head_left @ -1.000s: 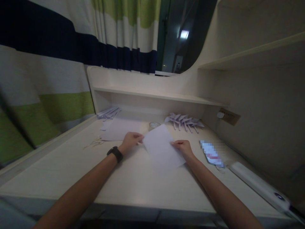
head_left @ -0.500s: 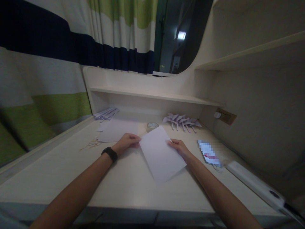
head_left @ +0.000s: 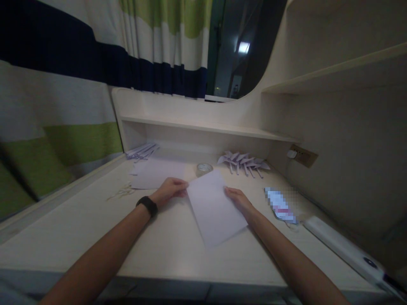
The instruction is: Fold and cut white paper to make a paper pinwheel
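A white sheet of paper is held tilted over the desk, between my two hands. My left hand pinches its upper left corner; a black band is on that wrist. Along the sheet's right edge, my right hand grips it, with the fingers partly hidden behind the paper. Just beyond the sheet's top edge sits a roll of clear tape. More white paper sheets lie flat behind my left hand.
Several paper pinwheels rest at the back right, and rolled paper sticks at the back left. Thin strings lie on the left. A phone and a long white lamp-like bar are at the right. A shelf spans the back.
The sheet has turned slightly, its lower end shifting a little left and down. My right fingers show slightly less bend at its edge; both hands keep their hold.
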Demonstrator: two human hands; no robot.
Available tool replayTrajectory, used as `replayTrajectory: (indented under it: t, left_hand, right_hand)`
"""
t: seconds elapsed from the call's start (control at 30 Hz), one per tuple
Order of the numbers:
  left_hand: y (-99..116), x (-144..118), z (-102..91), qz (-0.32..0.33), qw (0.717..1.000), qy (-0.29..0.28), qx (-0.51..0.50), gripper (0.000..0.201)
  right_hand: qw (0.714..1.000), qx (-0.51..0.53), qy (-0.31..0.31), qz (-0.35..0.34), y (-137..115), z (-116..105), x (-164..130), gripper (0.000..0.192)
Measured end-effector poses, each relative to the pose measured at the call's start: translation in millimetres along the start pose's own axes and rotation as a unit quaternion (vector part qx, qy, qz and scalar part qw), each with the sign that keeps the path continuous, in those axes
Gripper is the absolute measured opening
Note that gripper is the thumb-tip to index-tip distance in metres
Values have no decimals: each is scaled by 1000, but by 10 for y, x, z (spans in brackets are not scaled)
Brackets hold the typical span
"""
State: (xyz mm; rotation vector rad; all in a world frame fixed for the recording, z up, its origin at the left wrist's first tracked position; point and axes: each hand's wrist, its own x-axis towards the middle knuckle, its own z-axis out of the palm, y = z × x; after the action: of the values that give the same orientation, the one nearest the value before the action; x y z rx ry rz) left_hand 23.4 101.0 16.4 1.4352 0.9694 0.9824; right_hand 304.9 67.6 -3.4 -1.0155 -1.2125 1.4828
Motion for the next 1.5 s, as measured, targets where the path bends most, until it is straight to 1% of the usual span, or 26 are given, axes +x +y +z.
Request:
replayTrajectory:
  t: [0.23,0.37,0.47,0.6,0.67,0.83,0.93,1.03,1.17,1.33,1.5]
  left_hand:
    - [-34,33,-9,-6,1000,9,-10,27]
    - [-65,53,-24,-4,1000,16,-24,28]
    - [-71,56,-34,-7,999,21,-30,28]
    - [-49,38,-38,-6,1000,-7,-25,29]
    - [-32,24,-37,-7,999,-25,-25,30]
    - [20,-22,-28,-9,998,-47,-38,33]
    - [47,-46,-20,-6,997,-52,-58,40]
    - [49,-48,-20,-8,997,-34,-71,46]
    - [3,-8,-44,-12,996,-26,-83,47]
    - [-67,40,-74,-21,994,-46,-94,43]
    - [-69,37,-17,-10,992,-19,-125,45]
  right_hand:
    - [1000,7,10,-6,-18,3,-22,36]
    - [999,-23,-15,18,-20,3,-46,39]
    - [999,-38,-30,20,-15,0,-62,40]
    - [999,-36,-15,25,-28,-3,-70,41]
    - [999,-31,-19,24,-52,-2,-76,41]
    - [999,-22,-34,22,-133,14,-112,41]
    - [998,-25,-53,13,-169,38,-150,46]
    - [997,-27,-74,3,-199,72,-195,56]
    - [996,-22,-90,5,-217,77,-208,62]
    - [995,-63,-72,23,-193,-21,-123,58]
    - [994,-101,-45,17,-181,-48,-98,47]
